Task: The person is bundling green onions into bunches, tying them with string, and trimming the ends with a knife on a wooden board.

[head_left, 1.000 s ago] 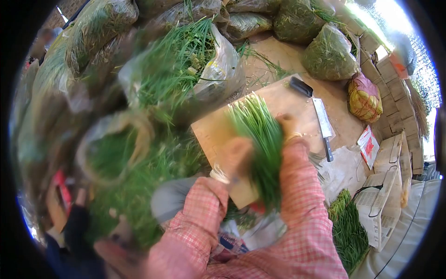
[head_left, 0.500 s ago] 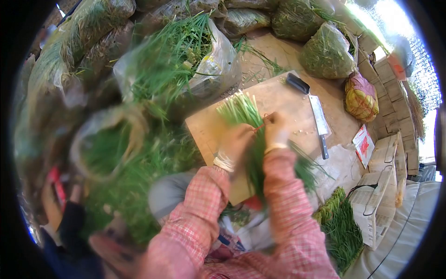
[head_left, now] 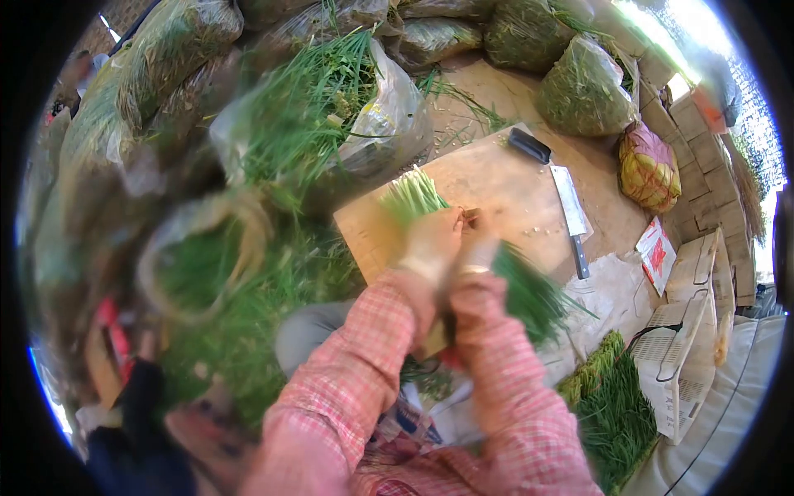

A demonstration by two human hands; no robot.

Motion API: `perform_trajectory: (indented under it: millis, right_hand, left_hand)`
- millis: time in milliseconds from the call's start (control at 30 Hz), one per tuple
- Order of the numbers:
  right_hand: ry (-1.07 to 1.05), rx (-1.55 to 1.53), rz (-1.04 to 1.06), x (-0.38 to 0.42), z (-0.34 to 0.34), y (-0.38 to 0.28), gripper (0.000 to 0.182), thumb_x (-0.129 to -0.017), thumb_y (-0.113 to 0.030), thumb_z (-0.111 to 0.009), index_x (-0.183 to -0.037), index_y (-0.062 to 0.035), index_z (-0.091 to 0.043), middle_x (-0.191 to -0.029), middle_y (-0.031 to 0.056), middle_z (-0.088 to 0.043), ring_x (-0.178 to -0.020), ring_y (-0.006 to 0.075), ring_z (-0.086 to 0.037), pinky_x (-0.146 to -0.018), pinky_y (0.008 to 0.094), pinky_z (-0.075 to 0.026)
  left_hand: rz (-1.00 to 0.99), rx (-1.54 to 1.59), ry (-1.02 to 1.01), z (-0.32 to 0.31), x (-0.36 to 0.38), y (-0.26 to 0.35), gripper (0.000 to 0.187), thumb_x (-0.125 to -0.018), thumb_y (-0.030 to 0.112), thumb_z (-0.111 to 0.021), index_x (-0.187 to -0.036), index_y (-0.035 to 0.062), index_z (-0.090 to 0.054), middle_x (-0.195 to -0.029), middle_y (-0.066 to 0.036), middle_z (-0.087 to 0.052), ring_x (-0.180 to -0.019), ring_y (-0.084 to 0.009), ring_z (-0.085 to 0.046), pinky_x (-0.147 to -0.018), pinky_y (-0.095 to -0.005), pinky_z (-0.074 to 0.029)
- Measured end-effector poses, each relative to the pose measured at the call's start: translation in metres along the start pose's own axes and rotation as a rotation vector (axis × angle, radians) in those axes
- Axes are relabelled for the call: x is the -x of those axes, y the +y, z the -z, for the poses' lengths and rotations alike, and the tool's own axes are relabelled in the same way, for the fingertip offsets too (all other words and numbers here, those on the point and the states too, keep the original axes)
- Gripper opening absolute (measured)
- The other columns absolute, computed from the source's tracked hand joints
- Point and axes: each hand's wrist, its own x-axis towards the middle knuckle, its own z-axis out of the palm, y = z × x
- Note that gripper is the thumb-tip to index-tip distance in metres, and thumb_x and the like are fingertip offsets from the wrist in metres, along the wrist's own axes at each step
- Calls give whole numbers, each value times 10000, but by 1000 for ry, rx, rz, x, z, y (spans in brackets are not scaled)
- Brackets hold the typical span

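Note:
A bundle of long green chives (head_left: 529, 291), its pale cut ends pointing away from me, lies across a tan board (head_left: 529, 194). My left hand (head_left: 434, 236) and my right hand (head_left: 475, 244) meet over the bundle, fingers closed. Between their fingertips a bit of reddish tie is just visible, though the fingers hide most of it. On the board's right side rests a kitchen knife (head_left: 566, 198) with a dark handle. Near the board's far corner is a black, tray-like object (head_left: 528, 146).
An open plastic bag of chives (head_left: 385, 124) stands beyond the board. More stuffed bags (head_left: 587, 87) line the back. White plastic crates (head_left: 674, 364) and a pile of chives (head_left: 612, 413) are at right. Another person's dark sleeve (head_left: 141, 405) shows at lower left, blurred.
My hands have come together over the bundle; the reddish tie, stretched between them before, is now mostly covered. The right hand and forearm shifted left.

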Motion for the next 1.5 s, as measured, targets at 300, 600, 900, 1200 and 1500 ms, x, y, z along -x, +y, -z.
perform_trajectory:
  millis: [300, 600, 900, 1200, 1500]
  right_hand:
    - [-47, -197, -179, -11, -2, 30, 160, -713, -232, -716, -722, -79, -668, -678, 150, -623, -608, 261, -607, -597, 352, -461]
    - [-92, -167, -239, -13, 0, 29, 158, -713, -220, -711, -773, -76, -683, -701, 151, -630, -656, 273, -618, -637, 354, -471]
    - [-342, -500, -384, -16, 38, -3, 146, -759, -123, -626, -835, -8, -676, -781, 77, -662, -733, 147, -600, -686, 258, -464]
    - [-318, -423, -401, -24, 31, -11, 134, -720, -108, -692, -764, -1, -625, -696, 41, -605, -669, 113, -536, -624, 238, -432]
    - [-132, -430, -205, -19, 33, -15, 38, -755, -8, -625, -775, 3, -595, -723, 26, -582, -659, 95, -511, -586, 240, -427]
  left_hand:
    - [264, -399, -218, -14, -30, 11, 191, -797, 157, -485, -827, 78, -656, -864, -157, -647, -845, -289, -628, -736, -366, -495]
    - [247, -385, -199, -12, -32, 9, 196, -785, 175, -507, -812, 60, -664, -853, -171, -644, -830, -302, -626, -732, -369, -492]
    - [276, -394, -225, -20, -32, 2, 190, -825, 227, -500, -875, 106, -637, -858, -137, -642, -833, -322, -609, -736, -412, -469]
    - [201, -398, -267, -7, -25, 13, 161, -808, 218, -545, -873, 82, -601, -922, -145, -627, -872, -309, -601, -710, -391, -485]
    - [-617, -390, -139, 8, -19, -27, 703, -691, 486, -647, -1244, 92, -465, -1216, -63, -521, -1123, -254, -482, -1035, -452, -254]
